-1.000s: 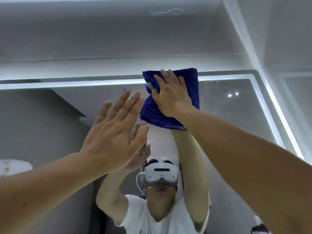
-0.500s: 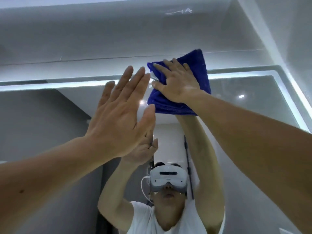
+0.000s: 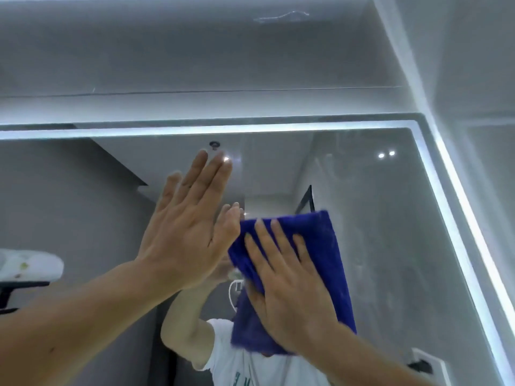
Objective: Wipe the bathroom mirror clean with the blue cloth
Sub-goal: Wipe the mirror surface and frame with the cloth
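Where your right hand (image 3: 289, 291) lies: flat, fingers straight, pressing the blue cloth (image 3: 328, 246) against the mirror (image 3: 390, 218);
Your left hand (image 3: 186, 232): raised beside it, fingers straight, holding nothing;
Cloth position: mid-mirror, well below the lit strip (image 3: 250, 130)

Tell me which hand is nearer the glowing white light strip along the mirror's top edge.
Left. The left hand is raised with straight fingers, its fingertips just below the light strip; the right hand presses the folded blue cloth against the mirror lower down, farther from it.
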`<state>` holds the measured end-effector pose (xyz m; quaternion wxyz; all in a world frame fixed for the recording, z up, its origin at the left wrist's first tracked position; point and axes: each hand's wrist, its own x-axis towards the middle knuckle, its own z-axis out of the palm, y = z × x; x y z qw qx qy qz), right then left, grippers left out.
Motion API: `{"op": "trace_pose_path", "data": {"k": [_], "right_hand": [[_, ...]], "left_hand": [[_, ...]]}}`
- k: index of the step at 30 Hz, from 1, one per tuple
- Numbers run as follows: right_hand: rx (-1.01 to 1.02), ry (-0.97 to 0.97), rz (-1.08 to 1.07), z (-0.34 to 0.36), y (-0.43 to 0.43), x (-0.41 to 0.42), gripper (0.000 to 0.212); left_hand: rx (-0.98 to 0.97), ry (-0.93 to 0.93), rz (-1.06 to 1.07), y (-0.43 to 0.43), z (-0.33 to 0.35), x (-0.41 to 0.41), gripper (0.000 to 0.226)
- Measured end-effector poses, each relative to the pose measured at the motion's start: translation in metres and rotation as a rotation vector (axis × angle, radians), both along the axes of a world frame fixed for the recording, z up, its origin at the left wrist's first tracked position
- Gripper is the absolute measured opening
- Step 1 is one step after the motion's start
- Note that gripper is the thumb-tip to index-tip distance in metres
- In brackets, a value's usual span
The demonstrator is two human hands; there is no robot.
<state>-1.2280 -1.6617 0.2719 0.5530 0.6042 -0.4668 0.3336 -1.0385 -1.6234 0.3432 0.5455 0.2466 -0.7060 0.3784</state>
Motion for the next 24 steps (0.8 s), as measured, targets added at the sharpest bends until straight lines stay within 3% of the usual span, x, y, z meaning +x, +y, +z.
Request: {"op": "trace_pose_path", "data": {"k": [5,10,14,17,21,24], "right_hand": [[0.051,0.054,-0.036,0.005,0.006,-0.012,0.061],[0.065,-0.031,-0.045,0.133,0.004,-0.009,0.071],[0.075,-0.055,-0.046,0.220,0.003,0.001,0.064],[0.063,-0.204,-0.062,0.269,0.016,0.001,0.062],[-0.022,-0.446,-0.059,0.288,0.023,-0.022,0.065],[-0.084,-0.374,-0.065,0.266,0.014,-0.015,0.064]], "left_hand": [[0.020,-0.036,0.069,-0.001,0.012,0.004,0.072],[0.039,0.027,0.122,-0.010,0.044,0.005,0.078],[0.022,0.040,0.126,-0.015,0.052,0.000,0.077],[0.002,0.052,0.115,-0.013,0.058,-0.004,0.077],[-0.040,0.047,0.081,-0.006,0.058,0.002,0.077],[-0.052,0.017,0.106,-0.006,0.055,0.011,0.075]]}}
